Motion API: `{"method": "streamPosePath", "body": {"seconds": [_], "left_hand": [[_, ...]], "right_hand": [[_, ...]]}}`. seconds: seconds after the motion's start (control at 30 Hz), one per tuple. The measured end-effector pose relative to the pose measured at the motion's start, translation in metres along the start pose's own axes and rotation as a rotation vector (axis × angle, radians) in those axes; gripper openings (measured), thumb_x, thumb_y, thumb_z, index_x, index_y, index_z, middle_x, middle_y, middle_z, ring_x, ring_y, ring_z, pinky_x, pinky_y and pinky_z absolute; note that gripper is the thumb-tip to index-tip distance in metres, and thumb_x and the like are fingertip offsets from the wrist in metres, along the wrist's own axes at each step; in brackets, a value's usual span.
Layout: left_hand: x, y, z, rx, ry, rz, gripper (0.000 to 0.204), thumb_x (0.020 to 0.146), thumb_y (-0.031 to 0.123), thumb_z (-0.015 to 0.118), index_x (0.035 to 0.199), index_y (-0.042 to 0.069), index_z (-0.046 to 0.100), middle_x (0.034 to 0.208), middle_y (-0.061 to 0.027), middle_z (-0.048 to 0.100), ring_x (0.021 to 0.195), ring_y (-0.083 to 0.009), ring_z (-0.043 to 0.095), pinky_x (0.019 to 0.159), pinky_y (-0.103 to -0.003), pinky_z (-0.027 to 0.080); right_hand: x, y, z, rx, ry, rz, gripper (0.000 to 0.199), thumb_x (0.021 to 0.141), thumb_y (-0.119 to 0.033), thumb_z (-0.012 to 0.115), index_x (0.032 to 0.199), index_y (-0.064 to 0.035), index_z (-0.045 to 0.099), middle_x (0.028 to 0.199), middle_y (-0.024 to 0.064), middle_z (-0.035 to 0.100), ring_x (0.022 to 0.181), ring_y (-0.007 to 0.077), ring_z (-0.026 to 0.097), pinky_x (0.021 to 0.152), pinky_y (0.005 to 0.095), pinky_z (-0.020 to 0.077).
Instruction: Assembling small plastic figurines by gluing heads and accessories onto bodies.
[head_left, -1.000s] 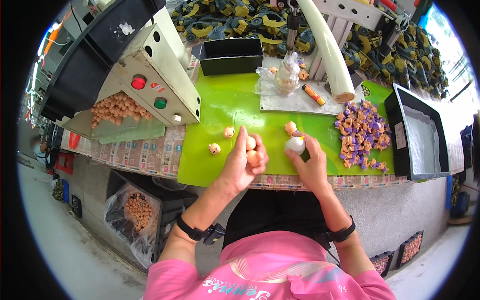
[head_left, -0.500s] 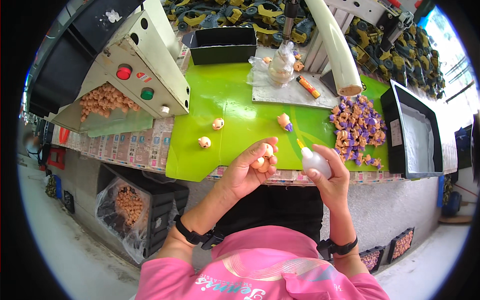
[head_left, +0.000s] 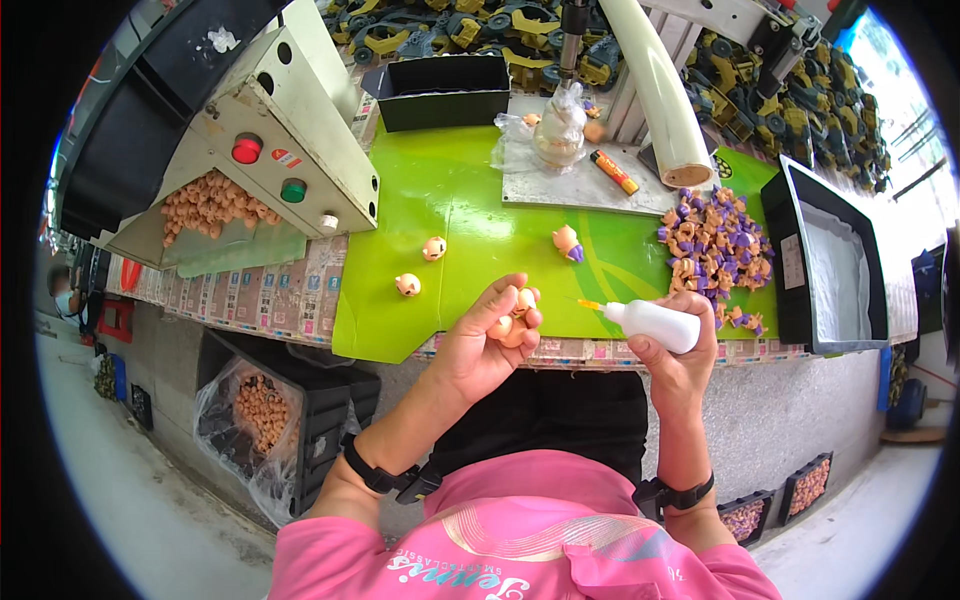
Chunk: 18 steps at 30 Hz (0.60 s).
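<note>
The left hand point(head_left: 487, 340) gripped a couple of small peach toy heads point(head_left: 512, 318) in its fingertips, held above the near edge of the green table point(head_left: 470, 215). The right hand point(head_left: 676, 352) clenched a white squeeze bottle point(head_left: 652, 324) (orange nozzle aimed at those heads). A purple-and-peach parts pile point(head_left: 712, 245) lay well beyond.

one head-worn fisheye view looks steeply down from above the person's chest, facing forward over the green work mat point(head_left: 450, 200), close to the hands; edges bend toward the rim.
</note>
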<state>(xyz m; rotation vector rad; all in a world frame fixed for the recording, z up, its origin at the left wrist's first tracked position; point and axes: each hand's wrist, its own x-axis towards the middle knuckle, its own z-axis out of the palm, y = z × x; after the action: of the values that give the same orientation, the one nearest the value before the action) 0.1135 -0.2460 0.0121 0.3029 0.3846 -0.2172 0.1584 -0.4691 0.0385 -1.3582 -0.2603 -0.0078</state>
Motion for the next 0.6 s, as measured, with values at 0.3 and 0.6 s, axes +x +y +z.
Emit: {"method": "streamPosePath", "body": {"seconds": [0.3, 0.6], "left_hand": [[0.001, -0.005, 0.002, 0.051, -0.114, 0.038, 0.026, 0.092, 0.007, 0.060, 0.118, 0.009, 0.059, 0.109, -0.0070, 0.053, 0.088, -0.0124, 0.052, 0.067, -0.025, 0.046], [0.003, -0.014, -0.006, 0.537, -0.045, 0.226, 0.033, 0.090, 0.002, 0.061, 0.122, 0.004, 0.058, 0.109, -0.0049, 0.063, 0.073, -0.0046, 0.052, 0.062, -0.019, 0.044]], "right_hand": [[-0.001, -0.005, 0.007, 0.051, 0.017, 0.022, 0.041, 0.078, -0.015, 0.082, 0.105, -0.0039, 0.052, 0.095, 0.0041, 0.059, 0.085, 0.0109, 0.058, 0.072, 0.0254, 0.0490], [-0.003, 0.009, 0.003, -0.357, -0.052, -0.180, 0.036, 0.078, -0.021, 0.081, 0.100, -0.0013, 0.060, 0.091, 0.0057, 0.060, 0.077, 0.0141, 0.058, 0.067, 0.0268, 0.0466]]}}
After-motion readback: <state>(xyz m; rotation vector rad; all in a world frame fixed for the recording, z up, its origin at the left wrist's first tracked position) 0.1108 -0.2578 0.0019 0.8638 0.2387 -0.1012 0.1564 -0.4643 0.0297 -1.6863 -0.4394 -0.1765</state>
